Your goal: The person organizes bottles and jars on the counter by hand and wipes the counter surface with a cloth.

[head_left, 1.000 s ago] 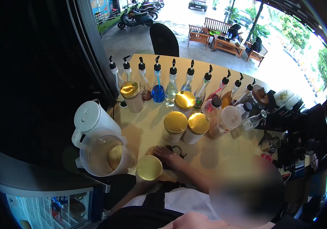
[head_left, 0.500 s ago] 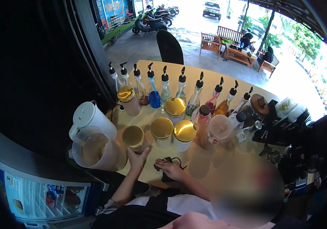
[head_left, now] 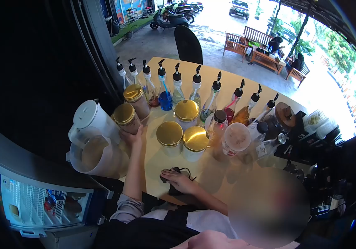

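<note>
My left hand (head_left: 131, 136) is wrapped round the lower side of a clear jar with a gold lid (head_left: 125, 113). The jar's contents look brown. Just behind it stands another gold-lidded jar (head_left: 135, 96), and to its left is a white lidded pitcher (head_left: 87, 117). Near the front of the counter, my right hand (head_left: 179, 181) lies over a small black object (head_left: 173, 190) with a thin cord, its fingers together on top. What kind of object it is cannot be made out. Several more gold-lidded jars (head_left: 169, 133) stand between and beyond my hands.
A row of pump bottles (head_left: 166, 99) with coloured liquids lines the back. A translucent jug (head_left: 103, 159) stands at left. On the right are a capped bottle (head_left: 218, 126), a pink-tinted container (head_left: 237, 137) and stacked plastic cups (head_left: 314, 120). A lit fridge (head_left: 41, 203) is below left.
My left hand has moved the gold-lidded jar back and left, beside the other jar and the pitcher. My right hand stays on the black object. The view has shifted slightly.
</note>
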Demonstrator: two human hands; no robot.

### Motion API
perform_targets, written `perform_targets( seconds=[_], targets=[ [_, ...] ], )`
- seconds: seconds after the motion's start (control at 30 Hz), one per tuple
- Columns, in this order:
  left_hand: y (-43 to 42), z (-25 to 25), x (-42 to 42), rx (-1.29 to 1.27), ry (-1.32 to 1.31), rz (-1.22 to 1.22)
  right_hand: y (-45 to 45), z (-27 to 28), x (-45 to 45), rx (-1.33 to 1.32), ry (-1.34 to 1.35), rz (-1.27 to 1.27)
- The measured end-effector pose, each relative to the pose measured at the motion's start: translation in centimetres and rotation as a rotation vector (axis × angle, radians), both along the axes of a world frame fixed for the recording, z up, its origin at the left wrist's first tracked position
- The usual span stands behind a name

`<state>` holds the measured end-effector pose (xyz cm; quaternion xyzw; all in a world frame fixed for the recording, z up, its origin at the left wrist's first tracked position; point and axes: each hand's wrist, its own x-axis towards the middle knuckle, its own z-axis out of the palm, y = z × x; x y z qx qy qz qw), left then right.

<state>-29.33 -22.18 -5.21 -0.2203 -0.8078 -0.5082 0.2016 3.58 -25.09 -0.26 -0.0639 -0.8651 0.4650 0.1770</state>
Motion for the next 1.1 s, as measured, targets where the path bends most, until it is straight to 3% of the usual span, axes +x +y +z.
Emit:
perform_targets(
  seconds=[0.53,0.7,0.8,0.87,0.93,1.0,1.1],
  targets=[
    [2.4,-0.3,-2.7,0.002,0.148,0.133,0.6,-2.4,-0.3,-0.015,0.011,0.080],
    [2.6,-1.7,-2.7,0.104,-0.041,0.012,0.4,-1.3,0.0,-0.013,0.025,0.068],
    [1.6,1.4,3.4,0.167,-0.108,0.020,0.5,-1.0,0.0,-0.018,0.033,0.051],
    [0.0,1.4,7.0,0.302,-0.231,-0.217,0.3,-1.0,0.0,0.019,0.056,0.047],
    [-2.5,3.7,12.9,0.461,-0.363,-0.676,0.2,-0.9,0.0,0.024,0.048,0.025],
    [-2.8,2.9,15.9,0.472,-0.352,-0.989,0.1,-0.5,0.1,0.030,0.031,0.013],
    [-2.8,5.9,17.3,0.300,-0.411,-0.992,-0.1,0.0,0.2,0.030,-0.035,-0.005]
  ],
)
